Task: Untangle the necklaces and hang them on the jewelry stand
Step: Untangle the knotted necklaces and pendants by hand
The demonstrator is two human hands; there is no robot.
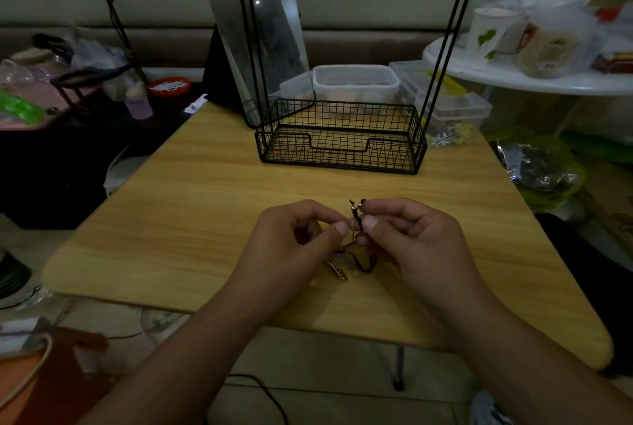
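- Necklaces [356, 236], thin dark cords with small metallic bits, are bunching in a knot over the near middle of the wood-grain surface [205, 219].
- The left hand [294, 253] is pinching the tangle between thumb and curled fingers; its grip is closed on the cords.
- The right hand [411, 243] is pinching the upper end of the same tangle, where two short ends are sticking up past the fingertips.
- A loose loop and a pale metal piece, perhaps a clasp, are hanging below the hands, close to the surface; dim light is making it hard to tell.
- The jewelry stand [339, 147], black wire with a rectangular mesh basket base and slanting rods, is standing at the far side, its top being cut off by the frame edge.
- Clear plastic boxes [356, 82] are sitting behind it, partly hidden by the mesh.
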